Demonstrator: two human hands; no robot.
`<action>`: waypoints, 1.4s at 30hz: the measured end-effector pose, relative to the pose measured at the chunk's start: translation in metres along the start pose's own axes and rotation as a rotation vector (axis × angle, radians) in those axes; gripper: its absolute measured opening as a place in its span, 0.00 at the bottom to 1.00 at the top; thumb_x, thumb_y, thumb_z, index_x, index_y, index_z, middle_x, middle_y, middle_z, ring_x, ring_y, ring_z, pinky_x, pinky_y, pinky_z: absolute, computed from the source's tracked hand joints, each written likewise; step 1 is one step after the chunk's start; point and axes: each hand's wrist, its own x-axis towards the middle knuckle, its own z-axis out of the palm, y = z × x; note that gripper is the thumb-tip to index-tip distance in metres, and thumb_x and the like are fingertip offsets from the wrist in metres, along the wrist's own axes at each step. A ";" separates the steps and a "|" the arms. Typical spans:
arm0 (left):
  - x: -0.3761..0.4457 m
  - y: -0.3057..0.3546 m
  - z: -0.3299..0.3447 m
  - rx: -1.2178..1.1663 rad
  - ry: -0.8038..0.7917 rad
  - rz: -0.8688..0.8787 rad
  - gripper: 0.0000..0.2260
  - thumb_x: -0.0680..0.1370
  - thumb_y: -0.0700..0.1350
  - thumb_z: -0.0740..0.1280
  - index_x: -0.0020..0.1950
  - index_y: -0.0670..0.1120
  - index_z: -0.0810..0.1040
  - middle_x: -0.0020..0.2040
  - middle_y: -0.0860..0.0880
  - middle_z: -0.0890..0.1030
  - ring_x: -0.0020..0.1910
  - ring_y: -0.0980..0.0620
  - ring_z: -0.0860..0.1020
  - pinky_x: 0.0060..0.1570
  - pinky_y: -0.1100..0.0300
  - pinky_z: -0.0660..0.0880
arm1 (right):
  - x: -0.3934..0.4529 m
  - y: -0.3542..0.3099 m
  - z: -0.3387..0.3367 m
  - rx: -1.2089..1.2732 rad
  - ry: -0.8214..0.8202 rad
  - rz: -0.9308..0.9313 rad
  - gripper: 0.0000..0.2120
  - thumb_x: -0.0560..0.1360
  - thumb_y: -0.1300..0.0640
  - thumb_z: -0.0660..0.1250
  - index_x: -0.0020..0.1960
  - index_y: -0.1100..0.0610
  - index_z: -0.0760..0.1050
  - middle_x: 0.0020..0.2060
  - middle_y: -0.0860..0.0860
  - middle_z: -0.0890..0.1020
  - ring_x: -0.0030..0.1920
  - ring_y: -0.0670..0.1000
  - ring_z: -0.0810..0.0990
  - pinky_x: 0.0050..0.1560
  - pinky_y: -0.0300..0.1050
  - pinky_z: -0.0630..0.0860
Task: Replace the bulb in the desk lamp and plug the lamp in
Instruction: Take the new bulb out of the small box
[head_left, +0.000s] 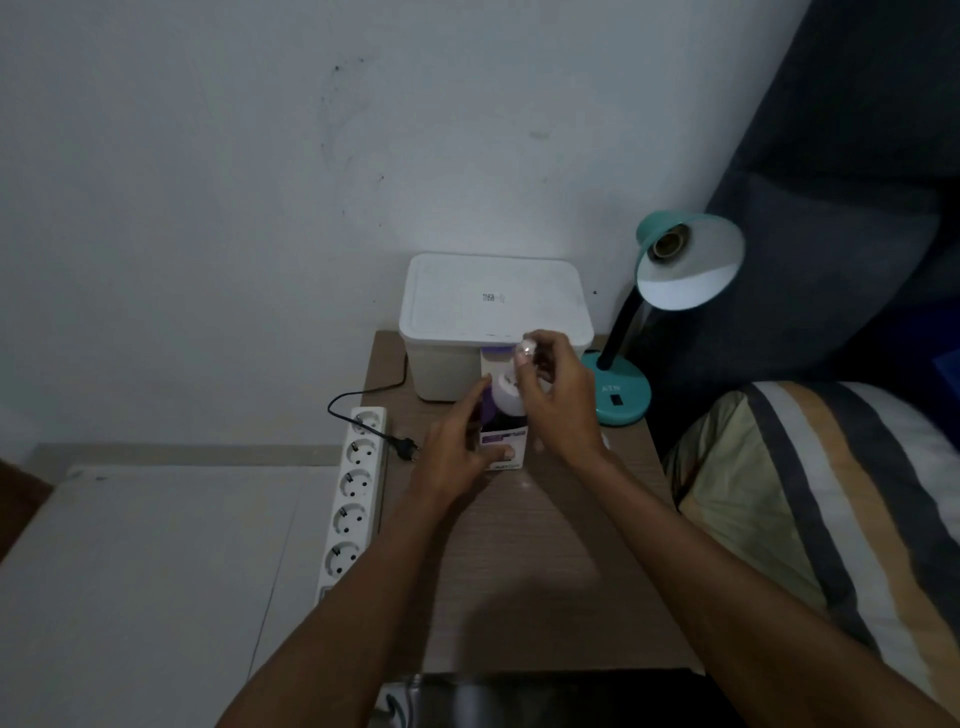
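**New bulb coming out of its box**

While the left hand (457, 447) steadied the bulb box (501, 441) on the counter (545, 545), its grip clamped on the carton, the right hand (558, 395) pinched the bulb (511, 384) by its metal base, half out. The lamp (685, 260) stood just right, socket empty, and its plug (408, 448) lay loose beside the power strip (353, 493). Next, likely, the bulb needed lifting clear and threading squarely into the socket.

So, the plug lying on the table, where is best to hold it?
Probably by the black body of the plug, pinched across its sides, coming from above. Its pins appear to point right, toward the box, and the cord leaves at the left, so the body is free.
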 end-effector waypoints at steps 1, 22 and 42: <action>0.000 0.000 0.000 0.000 0.001 -0.003 0.49 0.71 0.44 0.81 0.83 0.64 0.57 0.71 0.50 0.79 0.66 0.55 0.80 0.63 0.46 0.81 | 0.002 -0.005 -0.001 0.039 0.066 0.032 0.07 0.82 0.57 0.64 0.59 0.56 0.75 0.47 0.49 0.81 0.47 0.40 0.80 0.47 0.31 0.75; -0.005 -0.005 0.001 -0.006 0.000 0.001 0.47 0.70 0.44 0.82 0.83 0.56 0.62 0.70 0.49 0.80 0.64 0.57 0.81 0.62 0.53 0.82 | -0.015 0.037 -0.011 0.083 -0.237 0.355 0.01 0.75 0.61 0.74 0.47 0.57 0.83 0.43 0.47 0.84 0.45 0.47 0.83 0.44 0.38 0.79; -0.007 -0.003 0.004 0.050 0.013 0.048 0.45 0.73 0.40 0.80 0.78 0.69 0.59 0.74 0.47 0.74 0.68 0.50 0.78 0.61 0.46 0.82 | -0.026 0.035 -0.010 0.011 -0.037 0.631 0.08 0.72 0.56 0.74 0.36 0.57 0.81 0.33 0.50 0.83 0.38 0.51 0.82 0.37 0.42 0.75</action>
